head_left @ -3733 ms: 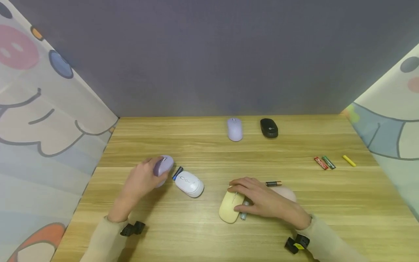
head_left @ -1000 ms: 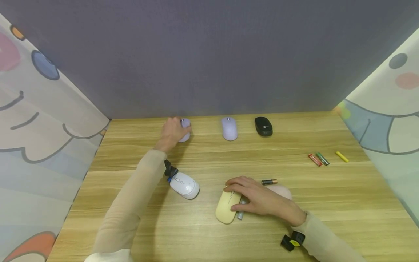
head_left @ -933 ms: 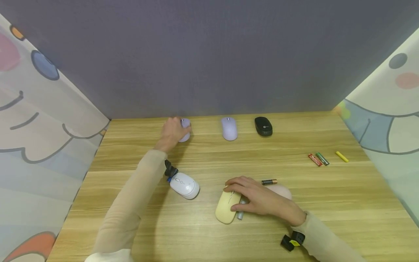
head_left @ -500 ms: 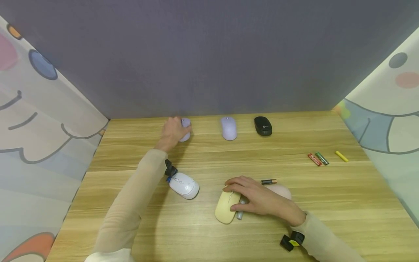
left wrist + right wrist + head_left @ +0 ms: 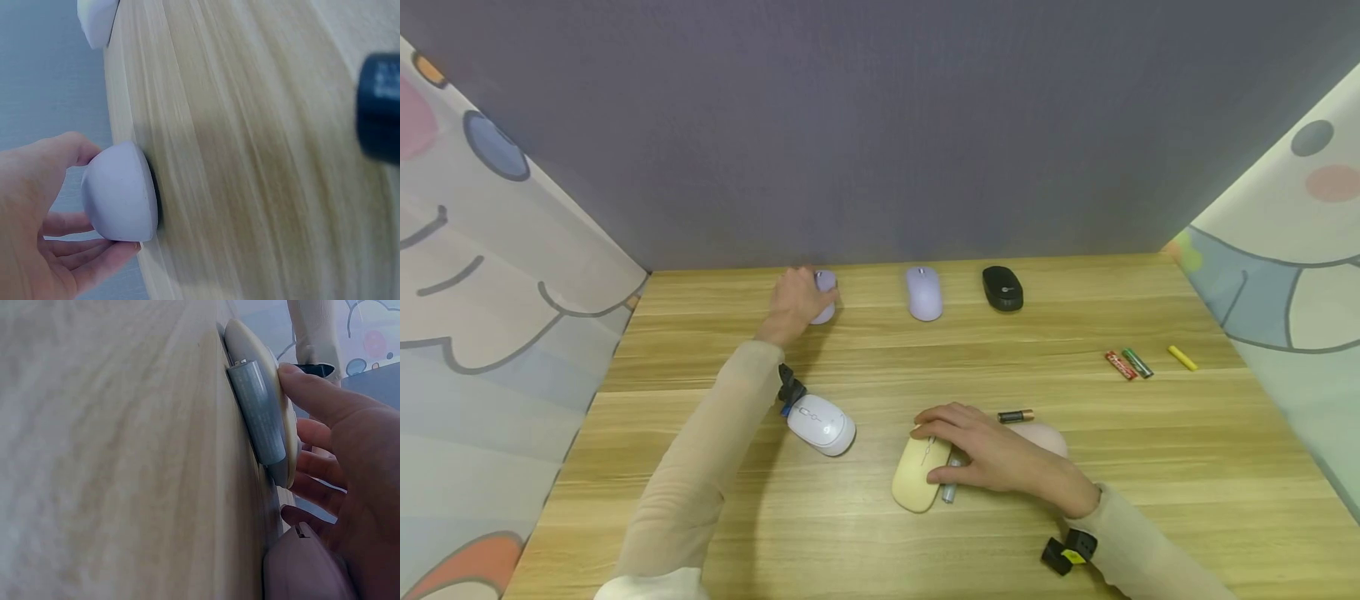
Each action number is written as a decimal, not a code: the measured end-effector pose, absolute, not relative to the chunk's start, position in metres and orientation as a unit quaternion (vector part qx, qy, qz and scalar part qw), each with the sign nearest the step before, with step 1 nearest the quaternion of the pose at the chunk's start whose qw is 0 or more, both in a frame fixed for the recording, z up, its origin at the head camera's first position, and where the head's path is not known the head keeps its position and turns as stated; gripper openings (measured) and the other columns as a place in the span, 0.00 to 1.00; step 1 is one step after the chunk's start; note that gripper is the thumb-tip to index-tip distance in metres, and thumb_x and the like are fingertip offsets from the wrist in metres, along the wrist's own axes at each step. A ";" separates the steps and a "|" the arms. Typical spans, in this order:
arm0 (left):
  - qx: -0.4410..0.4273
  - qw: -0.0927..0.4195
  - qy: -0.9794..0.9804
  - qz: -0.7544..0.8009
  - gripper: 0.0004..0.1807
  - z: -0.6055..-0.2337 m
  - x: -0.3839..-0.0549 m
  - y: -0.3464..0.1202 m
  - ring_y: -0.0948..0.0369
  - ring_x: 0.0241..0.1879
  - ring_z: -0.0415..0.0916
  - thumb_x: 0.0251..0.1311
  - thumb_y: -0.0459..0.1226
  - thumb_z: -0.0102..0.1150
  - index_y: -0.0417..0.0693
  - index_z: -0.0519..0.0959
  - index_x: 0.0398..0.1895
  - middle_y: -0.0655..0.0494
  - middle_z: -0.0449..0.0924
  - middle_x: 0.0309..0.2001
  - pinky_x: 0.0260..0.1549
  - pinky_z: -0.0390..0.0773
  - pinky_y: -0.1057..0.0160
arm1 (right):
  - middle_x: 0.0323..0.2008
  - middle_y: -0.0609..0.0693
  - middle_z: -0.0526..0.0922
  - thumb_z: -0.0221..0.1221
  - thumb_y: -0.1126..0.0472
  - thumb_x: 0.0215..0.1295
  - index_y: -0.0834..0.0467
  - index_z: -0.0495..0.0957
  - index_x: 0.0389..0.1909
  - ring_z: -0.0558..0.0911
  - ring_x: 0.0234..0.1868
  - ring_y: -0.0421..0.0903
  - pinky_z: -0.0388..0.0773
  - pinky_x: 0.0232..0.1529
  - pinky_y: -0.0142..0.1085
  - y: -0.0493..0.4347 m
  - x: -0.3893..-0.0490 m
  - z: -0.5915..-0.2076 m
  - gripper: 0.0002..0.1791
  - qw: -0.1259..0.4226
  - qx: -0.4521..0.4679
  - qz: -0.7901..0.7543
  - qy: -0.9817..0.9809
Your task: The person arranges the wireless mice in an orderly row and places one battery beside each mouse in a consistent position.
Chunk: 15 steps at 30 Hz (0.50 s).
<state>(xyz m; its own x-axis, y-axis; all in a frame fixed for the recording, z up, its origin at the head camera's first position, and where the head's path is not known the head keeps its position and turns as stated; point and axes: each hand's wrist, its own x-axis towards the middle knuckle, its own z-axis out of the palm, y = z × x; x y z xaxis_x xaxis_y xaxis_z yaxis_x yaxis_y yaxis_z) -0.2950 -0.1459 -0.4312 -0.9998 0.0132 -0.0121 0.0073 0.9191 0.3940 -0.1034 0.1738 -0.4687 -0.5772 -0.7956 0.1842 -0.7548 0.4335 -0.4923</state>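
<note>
My left hand (image 5: 796, 302) grips a lilac computer mouse (image 5: 826, 298) by its sides at the far edge of the table. In the left wrist view, the thumb and fingers stand on opposite sides of that mouse, which is close over the wood. My right hand (image 5: 988, 450) lies over a yellow mouse (image 5: 917, 475), thumb on its near side and fingertips at its front end. A grey battery (image 5: 256, 412) lies right alongside the yellow mouse, under the hand. Behind the right hand is a pale pink mouse (image 5: 1047, 437), partly hidden by it.
Along the back edge stand a second lilac mouse (image 5: 924, 293) and a black mouse (image 5: 1003, 288). A white mouse (image 5: 822, 425) sits beside the left sleeve. Batteries lie around: black (image 5: 1016, 416), red (image 5: 1121, 365), green (image 5: 1138, 362), yellow (image 5: 1182, 358). A grey panel (image 5: 895, 133) rises behind the table.
Since the oldest frame, my left hand has carried the lilac mouse from the left-middle to the back edge. Over the last second both hands stay put; the right keeps its place on the yellow mouse.
</note>
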 end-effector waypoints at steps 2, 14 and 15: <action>0.007 0.005 0.980 0.198 0.27 -0.432 -0.296 -0.146 0.45 0.34 0.86 0.64 0.51 0.63 0.33 0.80 0.48 0.36 0.86 0.40 0.29 0.88 0.53 | 0.65 0.48 0.77 0.63 0.39 0.69 0.50 0.78 0.63 0.75 0.67 0.49 0.74 0.68 0.52 0.174 -0.103 -0.468 0.28 0.039 -0.458 -0.271 0.846; 0.006 0.012 0.984 0.176 0.28 -0.433 -0.296 -0.145 0.46 0.34 0.85 0.65 0.53 0.63 0.34 0.80 0.47 0.37 0.86 0.39 0.29 0.87 0.53 | 0.65 0.48 0.77 0.64 0.39 0.69 0.50 0.78 0.63 0.75 0.67 0.49 0.74 0.68 0.52 0.173 -0.102 -0.467 0.28 0.045 -0.453 -0.272 0.848; 0.005 0.017 0.985 0.172 0.28 -0.432 -0.296 -0.144 0.46 0.34 0.85 0.66 0.53 0.62 0.33 0.80 0.48 0.37 0.85 0.39 0.28 0.87 0.53 | 0.65 0.48 0.77 0.64 0.39 0.69 0.50 0.77 0.63 0.75 0.68 0.49 0.74 0.68 0.52 0.173 -0.102 -0.467 0.28 0.047 -0.452 -0.272 0.848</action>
